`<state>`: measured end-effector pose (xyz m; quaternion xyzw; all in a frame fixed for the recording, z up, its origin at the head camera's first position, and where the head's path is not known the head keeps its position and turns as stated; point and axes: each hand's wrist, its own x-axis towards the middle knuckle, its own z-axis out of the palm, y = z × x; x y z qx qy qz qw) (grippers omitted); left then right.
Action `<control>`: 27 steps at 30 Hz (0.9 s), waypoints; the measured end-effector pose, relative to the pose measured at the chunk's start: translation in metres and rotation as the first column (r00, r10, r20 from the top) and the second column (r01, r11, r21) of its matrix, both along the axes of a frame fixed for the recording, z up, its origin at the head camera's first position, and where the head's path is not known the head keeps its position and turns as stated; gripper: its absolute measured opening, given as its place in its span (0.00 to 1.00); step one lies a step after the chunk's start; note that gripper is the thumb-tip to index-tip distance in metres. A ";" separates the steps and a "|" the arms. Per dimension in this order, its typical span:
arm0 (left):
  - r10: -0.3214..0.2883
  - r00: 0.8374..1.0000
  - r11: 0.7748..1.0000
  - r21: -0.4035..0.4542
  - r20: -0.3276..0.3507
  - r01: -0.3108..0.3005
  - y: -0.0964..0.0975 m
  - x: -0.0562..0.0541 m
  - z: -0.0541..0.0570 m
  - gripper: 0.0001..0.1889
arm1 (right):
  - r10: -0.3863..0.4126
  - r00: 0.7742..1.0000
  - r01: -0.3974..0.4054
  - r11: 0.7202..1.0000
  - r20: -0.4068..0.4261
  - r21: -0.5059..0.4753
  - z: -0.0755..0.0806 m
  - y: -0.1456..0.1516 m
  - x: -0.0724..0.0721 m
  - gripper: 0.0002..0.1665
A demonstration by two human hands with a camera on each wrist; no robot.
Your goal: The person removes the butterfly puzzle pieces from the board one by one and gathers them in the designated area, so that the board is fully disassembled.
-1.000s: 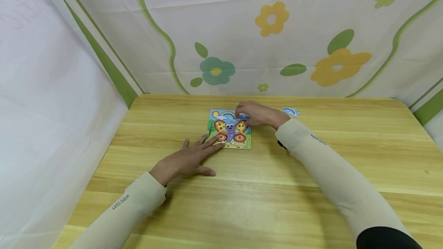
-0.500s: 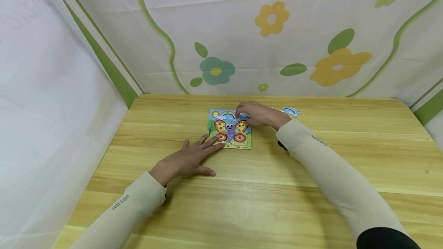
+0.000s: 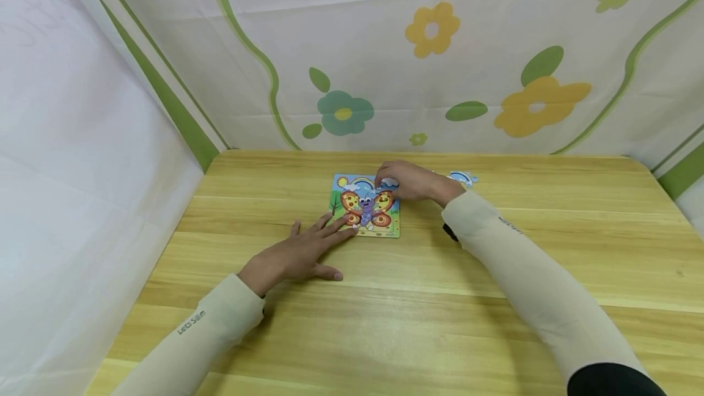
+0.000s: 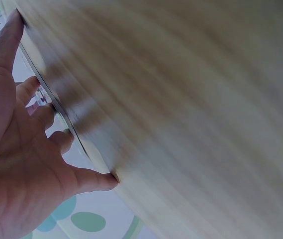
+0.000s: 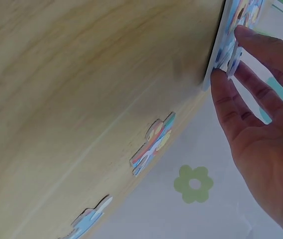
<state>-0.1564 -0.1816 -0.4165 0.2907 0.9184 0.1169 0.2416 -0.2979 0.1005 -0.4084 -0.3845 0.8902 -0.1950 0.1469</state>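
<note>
A square butterfly jigsaw puzzle (image 3: 379,229) lies on the wooden table, its picture showing a sun, a rainbow and a tree. My left hand (image 3: 299,253) is spread flat, with fingertips resting on the puzzle's lower left corner and the thumb on the wood. At the upper right corner, my right hand (image 3: 409,181) pinches a puzzle piece (image 5: 234,60) between thumb and fingers. In the right wrist view that piece stands slightly tilted off the board. The fingers hide most of it and part of that corner in the head view.
Loose puzzle pieces lie right of the board near the table's back edge: a rainbow piece (image 3: 462,178) beyond the right wrist, a multicoloured piece (image 5: 153,144) and a pale blue piece (image 5: 90,218). A white curtain (image 3: 385,66) with printed flowers hangs behind the table (image 3: 385,335).
My right hand has shifted very slightly to the right at the puzzle's upper right corner. My left hand has stayed in place.
</note>
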 end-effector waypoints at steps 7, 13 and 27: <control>-0.001 1.000 1.000 0.002 -0.009 0.001 -0.001 0.000 0.000 0.48 | -0.014 1.000 0.014 0.999 0.022 -0.029 0.002 0.005 0.001 0.20; 0.000 1.000 1.000 0.003 -0.009 0.000 -0.001 0.001 0.000 0.48 | -0.045 0.998 0.047 0.998 0.036 -0.039 0.007 0.018 0.004 0.21; 0.007 1.000 1.000 0.005 0.000 -0.007 0.000 0.002 0.004 0.48 | -0.130 0.991 0.130 0.991 0.026 -0.013 0.021 0.054 0.012 0.29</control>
